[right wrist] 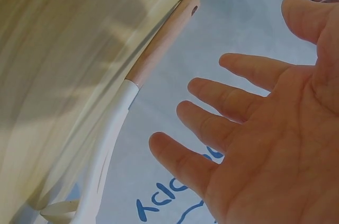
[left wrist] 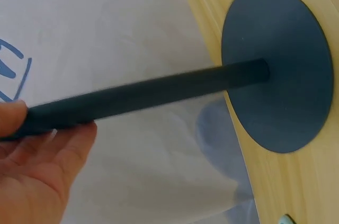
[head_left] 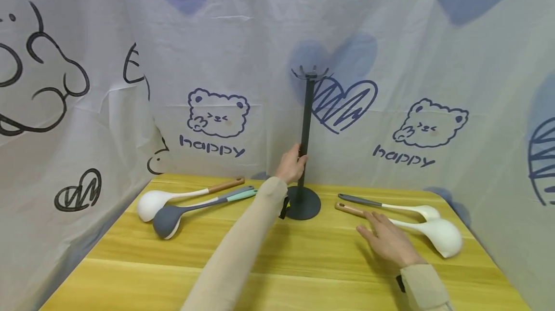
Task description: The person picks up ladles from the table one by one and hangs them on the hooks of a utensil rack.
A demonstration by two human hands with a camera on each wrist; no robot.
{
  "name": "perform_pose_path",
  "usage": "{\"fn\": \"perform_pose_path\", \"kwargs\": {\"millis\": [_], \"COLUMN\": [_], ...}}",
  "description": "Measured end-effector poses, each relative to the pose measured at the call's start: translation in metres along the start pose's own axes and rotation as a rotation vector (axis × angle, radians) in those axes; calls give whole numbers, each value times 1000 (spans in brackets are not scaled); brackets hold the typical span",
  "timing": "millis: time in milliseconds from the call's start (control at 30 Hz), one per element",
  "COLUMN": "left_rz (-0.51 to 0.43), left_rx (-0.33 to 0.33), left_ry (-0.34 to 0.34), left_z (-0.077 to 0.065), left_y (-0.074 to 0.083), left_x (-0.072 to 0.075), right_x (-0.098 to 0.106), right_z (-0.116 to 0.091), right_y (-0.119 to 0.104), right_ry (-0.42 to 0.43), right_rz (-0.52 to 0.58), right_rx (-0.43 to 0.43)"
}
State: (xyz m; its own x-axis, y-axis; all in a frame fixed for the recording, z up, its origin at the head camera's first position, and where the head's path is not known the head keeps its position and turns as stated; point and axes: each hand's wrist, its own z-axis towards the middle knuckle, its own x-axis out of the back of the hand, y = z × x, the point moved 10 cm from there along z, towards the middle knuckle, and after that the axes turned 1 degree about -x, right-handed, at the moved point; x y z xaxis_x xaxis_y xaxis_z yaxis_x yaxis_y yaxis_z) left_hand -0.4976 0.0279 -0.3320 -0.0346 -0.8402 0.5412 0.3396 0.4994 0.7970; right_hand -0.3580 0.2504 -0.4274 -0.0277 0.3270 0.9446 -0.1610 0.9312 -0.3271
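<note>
The left hand (head_left: 292, 166) grips the dark rack (head_left: 307, 113), standing upright at the worktop's (head_left: 321, 267) 12 o'clock. The right hand (head_left: 390, 239), spread and empty, is near the brown-handled ladle (head_left: 438, 234) at 2 o'clock.

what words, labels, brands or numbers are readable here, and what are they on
"happy": on the cloth, under the left bear
"happy": on the cloth, under the right bear
Left wrist view: lettering on the cloth, cut off by the frame edge, not readable as a word
Right wrist view: lettering on the cloth, partly behind the right hand, not readable whole
No text shows on the stand or ladles.
</note>
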Motion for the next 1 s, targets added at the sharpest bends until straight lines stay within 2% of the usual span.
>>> {"fn": "perform_pose_path", "kwargs": {"millis": [200, 333, 533, 733, 1000], "left_rz": [11, -2, 5, 31, 40], "left_rx": [-62, -110, -133, -176, -243], "left_ry": [-15, 6, 31, 48, 44], "left_z": [-6, -12, -23, -34, -57], "left_y": [-5, -4, -7, -1, 8], "left_x": [3, 8, 15, 20, 25], "right_x": [-5, -5, -4, 2, 1], "right_z": [0, -1, -1, -1, 1], "right_y": [-3, -3, -4, -1, -2], "right_ry": [-6, 10, 13, 43, 31], "right_rz": [25, 21, 11, -14, -23], "right_rx": [0, 2, 14, 9, 7]}}
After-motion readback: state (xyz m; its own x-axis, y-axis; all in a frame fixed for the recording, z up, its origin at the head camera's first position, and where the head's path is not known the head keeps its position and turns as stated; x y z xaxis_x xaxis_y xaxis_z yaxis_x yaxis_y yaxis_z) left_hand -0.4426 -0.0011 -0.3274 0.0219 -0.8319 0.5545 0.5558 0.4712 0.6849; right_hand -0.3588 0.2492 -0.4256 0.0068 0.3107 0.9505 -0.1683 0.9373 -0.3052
